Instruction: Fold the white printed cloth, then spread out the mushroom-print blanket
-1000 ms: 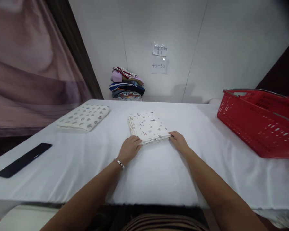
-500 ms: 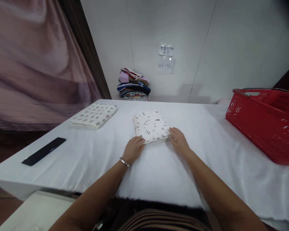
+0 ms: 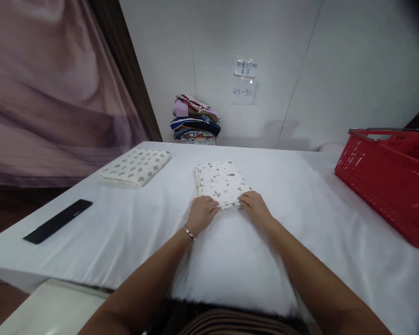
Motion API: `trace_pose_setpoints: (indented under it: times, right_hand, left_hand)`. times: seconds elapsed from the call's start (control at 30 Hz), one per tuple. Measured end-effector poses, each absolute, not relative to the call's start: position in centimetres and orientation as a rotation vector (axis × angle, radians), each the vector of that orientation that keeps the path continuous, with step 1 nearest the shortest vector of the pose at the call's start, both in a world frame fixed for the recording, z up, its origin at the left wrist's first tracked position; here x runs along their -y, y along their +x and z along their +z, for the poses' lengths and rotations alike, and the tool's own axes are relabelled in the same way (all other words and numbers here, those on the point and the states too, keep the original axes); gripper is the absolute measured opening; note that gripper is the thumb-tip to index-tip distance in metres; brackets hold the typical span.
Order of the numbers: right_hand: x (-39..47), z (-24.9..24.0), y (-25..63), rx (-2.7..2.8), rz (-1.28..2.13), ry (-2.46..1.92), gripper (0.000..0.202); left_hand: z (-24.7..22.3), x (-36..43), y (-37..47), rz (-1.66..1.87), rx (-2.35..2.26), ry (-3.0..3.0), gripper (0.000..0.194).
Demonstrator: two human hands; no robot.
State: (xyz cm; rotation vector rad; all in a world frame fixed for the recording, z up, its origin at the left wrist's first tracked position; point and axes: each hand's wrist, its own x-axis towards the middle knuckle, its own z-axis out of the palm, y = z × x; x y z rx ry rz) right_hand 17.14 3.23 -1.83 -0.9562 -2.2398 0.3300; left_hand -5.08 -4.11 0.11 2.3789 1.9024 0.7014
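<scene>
A folded white cloth with small grey and black prints lies in the middle of the white-covered table. At its near left corner, my left hand grips the folded edge between thumb and fingers; a silver bracelet circles that wrist. My right hand pinches the same near edge close to the right corner. Both hands rest low, by the tabletop, and the fingertips partly cover the cloth's near edge.
Another folded patterned cloth lies at the back left, with a flat black object nearer me. A red plastic basket stands on the right. Behind the table rises a stack of folded fabrics by the wall with paper signs.
My hands have come closer together along the cloth's near edge, the right one moving inward from the corner. The view has shifted slightly.
</scene>
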Motion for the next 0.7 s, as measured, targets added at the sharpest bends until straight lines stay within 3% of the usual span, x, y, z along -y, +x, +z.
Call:
trace_pose_setpoints:
  times: [0.33,0.7]
  right_hand:
    - [-2.9,-1.6,16.9,2.099,0.427,-0.991,0.019]
    - [-2.9,-2.1,17.2,2.162,0.214,-0.823,0.023]
  left_hand:
    - [0.5,3.8,-4.4,0.714,-1.765,2.733,0.024]
    - [0.6,2.3,-2.6,0.667,-1.722,2.892,0.018]
